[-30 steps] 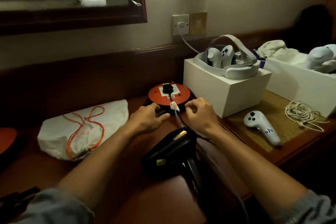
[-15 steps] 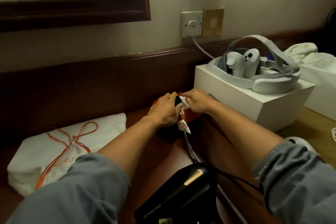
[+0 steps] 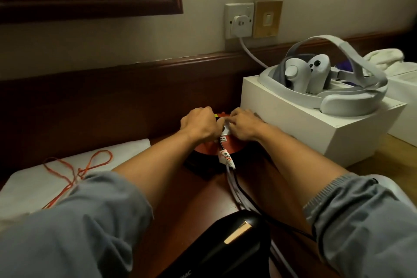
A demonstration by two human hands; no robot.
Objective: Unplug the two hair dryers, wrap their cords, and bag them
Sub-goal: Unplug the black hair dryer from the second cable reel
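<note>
The dryer [image 3: 225, 246] lay on the desk [image 3: 194, 198], corded to the reel [image 3: 212, 149]. The plug [image 3: 222, 128] was gripped by the left hand [image 3: 199, 126] and pinched by the right hand [image 3: 242, 127]. The reel could be dragged if unbraced.

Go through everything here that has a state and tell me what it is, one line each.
Left hand: curled on the orange socket reel, hiding the black plug.
Right hand: fingers curled at the same plug.
Black hair dryer: lying flat, cord unwrapped.
White bag: lying flat, orange drawstring loose.
Wall plug: plugged in.
</note>
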